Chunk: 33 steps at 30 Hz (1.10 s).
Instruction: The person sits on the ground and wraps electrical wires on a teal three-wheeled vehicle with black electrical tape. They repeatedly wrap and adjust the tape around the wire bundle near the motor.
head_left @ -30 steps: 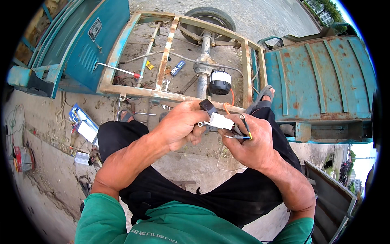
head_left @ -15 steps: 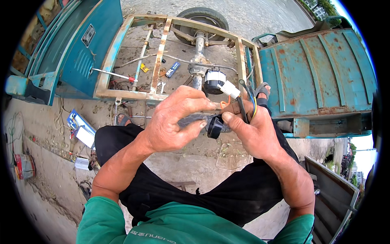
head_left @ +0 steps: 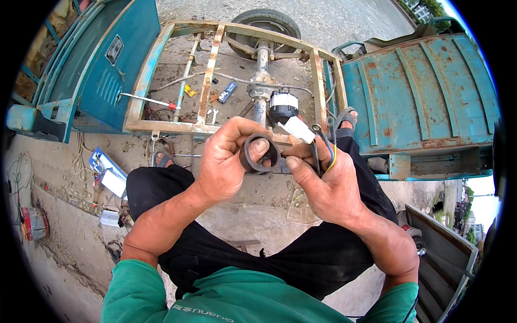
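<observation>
Holding the black ring (head_left: 251, 163) is the left hand (head_left: 223, 161); its thumb passes through the ring's opening and its fingers curl behind. The opening faces up toward the wearer. Directions are read with 12 o'clock away from the body.

The right hand (head_left: 336, 185) lies at 4 o'clock from the ring and grips a bundle of wires (head_left: 333, 158), yellow and blue among them. Its thumb points toward 10 o'clock, its tip just beside the ring. Contact between this thumb and the ring, or a strip joining the two, cannot be confirmed at this viewing angle.

The white connector (head_left: 298, 130) sits at 2 o'clock from the ring and 11 o'clock from the right hand, which is the nearer hand. Its long axis runs from 10 to 4 o'clock, with wires at the 4 o'clock end.

Beyond the connector, at 11 o'clock, the motor (head_left: 284, 107) stands beside the axle (head_left: 260, 110), within the rusted frame (head_left: 177, 127).
</observation>
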Tool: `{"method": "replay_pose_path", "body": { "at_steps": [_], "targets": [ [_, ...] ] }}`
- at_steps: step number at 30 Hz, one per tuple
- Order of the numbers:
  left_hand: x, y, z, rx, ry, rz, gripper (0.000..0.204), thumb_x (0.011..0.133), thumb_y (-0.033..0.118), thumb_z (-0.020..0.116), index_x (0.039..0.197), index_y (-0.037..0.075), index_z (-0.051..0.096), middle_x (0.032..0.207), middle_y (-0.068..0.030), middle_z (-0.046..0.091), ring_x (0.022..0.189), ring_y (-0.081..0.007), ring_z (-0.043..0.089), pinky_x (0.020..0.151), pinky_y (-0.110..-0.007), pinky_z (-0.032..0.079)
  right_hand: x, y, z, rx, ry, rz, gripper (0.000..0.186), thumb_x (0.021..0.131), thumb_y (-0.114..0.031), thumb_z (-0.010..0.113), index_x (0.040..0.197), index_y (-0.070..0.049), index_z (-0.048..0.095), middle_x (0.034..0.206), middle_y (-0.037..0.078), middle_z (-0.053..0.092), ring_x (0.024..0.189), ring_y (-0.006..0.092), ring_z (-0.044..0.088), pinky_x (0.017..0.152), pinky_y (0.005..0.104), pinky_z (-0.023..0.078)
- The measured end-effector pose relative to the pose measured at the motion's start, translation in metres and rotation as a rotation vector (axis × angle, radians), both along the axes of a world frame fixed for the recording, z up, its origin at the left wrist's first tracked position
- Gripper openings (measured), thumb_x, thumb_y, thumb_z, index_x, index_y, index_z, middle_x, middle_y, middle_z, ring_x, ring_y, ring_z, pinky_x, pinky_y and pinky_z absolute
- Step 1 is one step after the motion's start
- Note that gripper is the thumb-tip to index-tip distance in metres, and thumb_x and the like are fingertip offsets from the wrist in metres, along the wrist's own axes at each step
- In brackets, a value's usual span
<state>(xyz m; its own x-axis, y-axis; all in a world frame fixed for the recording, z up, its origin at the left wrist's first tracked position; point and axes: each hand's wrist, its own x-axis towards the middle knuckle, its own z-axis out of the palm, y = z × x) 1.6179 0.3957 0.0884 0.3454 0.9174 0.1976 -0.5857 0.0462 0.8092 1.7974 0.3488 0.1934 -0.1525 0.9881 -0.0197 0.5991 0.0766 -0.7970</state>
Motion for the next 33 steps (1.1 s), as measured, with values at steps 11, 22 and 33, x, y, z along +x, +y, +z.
{"method": "replay_pose_path", "body": {
  "at_steps": [11, 22, 33],
  "targets": [
    [-0.010, 0.007, 0.011, -0.509, -0.013, -0.263, 0.008, 0.098, 0.010, 0.056, 0.102, 0.004, 0.057, 0.062, -0.0002, 0.052, 0.046, -0.0082, 0.045, 0.043, -0.026, 0.034, 0.000, 0.001, -0.015, 0.284, -0.219, 0.108, 0.028, 0.081, -0.007, 0.077, 0.102, 0.002, 0.060, 0.069, 0.014, 0.062, 0.060, 0.0333, 0.066, 0.055, 0.0393, 0.051],
    [-0.013, 0.014, -0.001, -0.608, 0.129, -0.477, 0.007, 0.091, 0.007, 0.058, 0.095, 0.003, 0.062, 0.056, 0.0010, 0.052, 0.040, -0.0074, 0.042, 0.041, -0.028, 0.033, 0.001, 0.010, -0.018, 0.425, -0.335, 0.313, 0.032, 0.074, -0.003, 0.078, 0.104, -0.004, 0.069, 0.082, 0.014, 0.071, 0.071, 0.0323, 0.070, 0.061, 0.0391, 0.055],
    [-0.022, 0.021, 0.010, 0.089, 0.334, 0.097, 0.034, 0.091, 0.013, 0.067, 0.121, -0.003, 0.061, 0.082, -0.0079, 0.066, 0.072, -0.0143, 0.064, 0.063, -0.028, 0.050, 0.007, 0.013, 0.001, 0.043, -0.209, 0.021, 0.019, 0.092, -0.014, 0.068, 0.105, -0.001, 0.067, 0.076, 0.019, 0.067, 0.067, 0.0358, 0.067, 0.064, 0.0430, 0.051]
  ]
}}
